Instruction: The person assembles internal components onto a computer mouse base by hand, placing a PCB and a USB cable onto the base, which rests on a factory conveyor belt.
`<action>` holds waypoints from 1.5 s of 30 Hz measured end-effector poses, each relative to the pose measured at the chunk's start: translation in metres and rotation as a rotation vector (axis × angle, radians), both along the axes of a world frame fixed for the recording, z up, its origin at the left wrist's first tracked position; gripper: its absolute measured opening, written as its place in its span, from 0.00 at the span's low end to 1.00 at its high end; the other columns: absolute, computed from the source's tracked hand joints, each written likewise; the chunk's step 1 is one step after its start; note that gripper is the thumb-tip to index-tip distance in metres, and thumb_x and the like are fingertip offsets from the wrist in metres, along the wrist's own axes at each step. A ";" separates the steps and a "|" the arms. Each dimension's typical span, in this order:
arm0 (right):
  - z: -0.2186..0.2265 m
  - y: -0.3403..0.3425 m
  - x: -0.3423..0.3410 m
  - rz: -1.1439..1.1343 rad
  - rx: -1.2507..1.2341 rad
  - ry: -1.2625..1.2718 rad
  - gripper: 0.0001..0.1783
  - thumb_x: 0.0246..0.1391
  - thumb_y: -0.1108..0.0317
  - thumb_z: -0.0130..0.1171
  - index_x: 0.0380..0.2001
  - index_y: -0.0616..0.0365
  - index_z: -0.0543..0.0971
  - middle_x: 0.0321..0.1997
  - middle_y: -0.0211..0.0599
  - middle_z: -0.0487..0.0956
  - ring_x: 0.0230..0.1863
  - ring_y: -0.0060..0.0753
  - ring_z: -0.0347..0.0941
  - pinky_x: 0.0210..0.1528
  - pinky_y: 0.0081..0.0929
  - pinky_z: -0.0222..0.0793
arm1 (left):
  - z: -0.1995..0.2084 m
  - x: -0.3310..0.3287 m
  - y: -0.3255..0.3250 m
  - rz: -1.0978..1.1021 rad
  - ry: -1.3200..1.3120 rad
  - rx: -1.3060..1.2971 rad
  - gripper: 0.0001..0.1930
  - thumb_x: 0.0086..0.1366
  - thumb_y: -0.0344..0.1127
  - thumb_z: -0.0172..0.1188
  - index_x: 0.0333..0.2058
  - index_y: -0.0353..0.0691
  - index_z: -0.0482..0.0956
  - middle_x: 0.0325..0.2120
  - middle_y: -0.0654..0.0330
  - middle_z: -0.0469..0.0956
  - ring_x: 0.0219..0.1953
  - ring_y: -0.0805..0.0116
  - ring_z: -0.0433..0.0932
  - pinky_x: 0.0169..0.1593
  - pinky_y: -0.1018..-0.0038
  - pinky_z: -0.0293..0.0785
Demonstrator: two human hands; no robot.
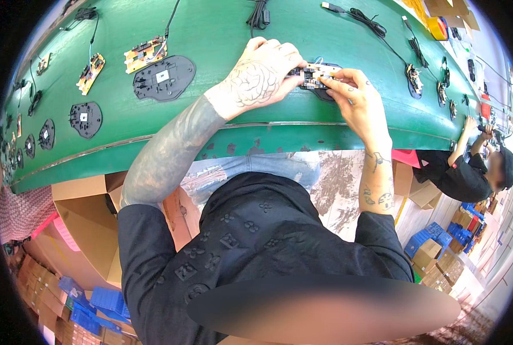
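In front of me on the green work surface, a small orange-tan circuit board (315, 76) with black and white parts sits over a black mouse base (325, 95). My left hand (262, 70) is closed at their left end, its thumb and forefinger on either side of a dark edge of the base. My right hand (357, 95) pinches the board's right side between thumb and fingers. Its fingertips cover part of the board. A coiled black cable (259, 16) lies beyond my left hand, and its lead passes behind that hand.
Left of me lie another circuit board (146, 54), a black mouse base (173, 80) and several similar sets. More boards with cables (371, 24) lie to the right, near a yellow tape roll (437, 27). A co-worker (469, 167) works at far right. An open cardboard box (84, 213) stands below the edge.
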State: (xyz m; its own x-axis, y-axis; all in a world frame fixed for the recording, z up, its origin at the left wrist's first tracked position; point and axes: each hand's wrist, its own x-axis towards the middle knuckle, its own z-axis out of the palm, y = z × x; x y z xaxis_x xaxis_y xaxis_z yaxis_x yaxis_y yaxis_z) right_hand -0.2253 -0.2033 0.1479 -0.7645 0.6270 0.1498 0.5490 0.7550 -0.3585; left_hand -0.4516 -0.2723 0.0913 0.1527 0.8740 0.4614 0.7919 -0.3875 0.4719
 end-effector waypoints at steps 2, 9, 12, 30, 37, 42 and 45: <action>-0.001 0.003 0.003 0.019 -0.002 -0.003 0.15 0.50 0.71 0.66 0.43 0.44 0.85 0.43 0.34 0.77 0.42 0.37 0.77 0.46 0.33 0.76 | 0.004 0.002 -0.002 -0.006 0.048 0.043 0.14 0.60 0.45 0.65 0.41 0.46 0.80 0.39 0.64 0.76 0.42 0.64 0.75 0.55 0.64 0.63; 0.002 0.004 0.010 0.072 0.082 -0.046 0.20 0.51 0.73 0.63 0.47 0.40 0.83 0.44 0.34 0.77 0.44 0.41 0.77 0.49 0.34 0.75 | 0.010 0.014 -0.003 0.037 0.142 0.043 0.19 0.58 0.49 0.67 0.43 0.45 0.79 0.38 0.63 0.76 0.42 0.64 0.75 0.53 0.66 0.66; 0.008 0.005 0.009 0.130 0.249 -0.074 0.23 0.50 0.76 0.60 0.49 0.40 0.83 0.49 0.34 0.78 0.51 0.42 0.76 0.54 0.34 0.73 | 0.010 0.019 -0.006 0.053 0.165 0.039 0.19 0.58 0.48 0.66 0.44 0.45 0.79 0.37 0.63 0.75 0.41 0.65 0.75 0.52 0.66 0.66; -0.011 0.018 -0.001 0.245 0.258 -0.091 0.32 0.51 0.78 0.55 0.59 0.37 0.77 0.58 0.29 0.78 0.59 0.38 0.72 0.60 0.33 0.71 | 0.017 -0.004 0.000 0.043 0.137 0.035 0.17 0.59 0.48 0.66 0.40 0.43 0.77 0.36 0.60 0.75 0.42 0.61 0.76 0.55 0.63 0.64; -0.008 0.020 -0.036 0.292 0.255 -0.108 0.30 0.50 0.77 0.56 0.57 0.38 0.78 0.59 0.27 0.78 0.60 0.37 0.71 0.61 0.33 0.70 | 0.012 -0.039 0.002 0.084 0.037 -0.008 0.21 0.57 0.53 0.67 0.40 0.43 0.78 0.38 0.61 0.76 0.44 0.62 0.75 0.57 0.62 0.62; -0.009 0.021 -0.032 0.301 0.286 -0.106 0.28 0.50 0.77 0.57 0.55 0.42 0.78 0.59 0.27 0.78 0.60 0.36 0.71 0.60 0.33 0.71 | 0.011 -0.034 -0.002 0.108 -0.024 -0.072 0.22 0.56 0.53 0.68 0.40 0.43 0.77 0.41 0.61 0.75 0.47 0.59 0.74 0.58 0.61 0.61; -0.003 0.022 -0.035 0.333 0.259 -0.114 0.27 0.50 0.77 0.57 0.54 0.44 0.79 0.59 0.28 0.78 0.60 0.36 0.71 0.59 0.34 0.71 | 0.012 -0.029 -0.004 0.151 -0.007 -0.101 0.22 0.55 0.52 0.69 0.41 0.43 0.76 0.41 0.60 0.74 0.48 0.58 0.73 0.58 0.59 0.61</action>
State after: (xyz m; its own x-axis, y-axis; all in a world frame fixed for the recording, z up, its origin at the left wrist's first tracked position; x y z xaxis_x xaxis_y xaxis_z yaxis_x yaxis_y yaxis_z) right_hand -0.2602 -0.1809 0.1445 -0.9395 0.2960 0.1723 0.2852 0.9547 -0.0850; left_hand -0.4809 -0.2761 0.1036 0.0130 0.9285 0.3711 0.8340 -0.2148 0.5083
